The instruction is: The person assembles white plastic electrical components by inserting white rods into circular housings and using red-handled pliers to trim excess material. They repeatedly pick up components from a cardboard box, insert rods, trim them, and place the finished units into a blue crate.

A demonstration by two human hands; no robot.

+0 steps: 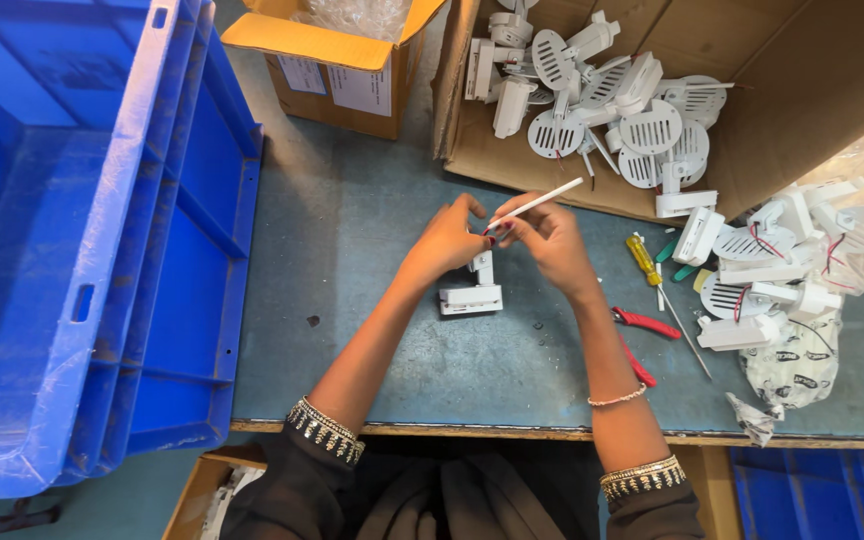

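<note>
So we've got stacked blue plastic crates [92, 250] on the left and a big brown cardboard box [802, 90] spilling white slotted plastic fittings [642, 125]. Between them, on the scuffed grey-blue desk [352, 250], our hands are mid-assembly: left hand [447, 240] pinches the top of a small white plastic bracket piece [472, 290] resting on the desk, right hand [547, 240] grips a thin white rod [537, 205] beside it. Looks like lining up comes next, needing steady fingers.

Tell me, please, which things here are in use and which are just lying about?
In hand: left hand, right hand, thin white tube, white fitting.
Lying about: yellow screwdriver, red pliers, blue crates, box of white parts.
</note>
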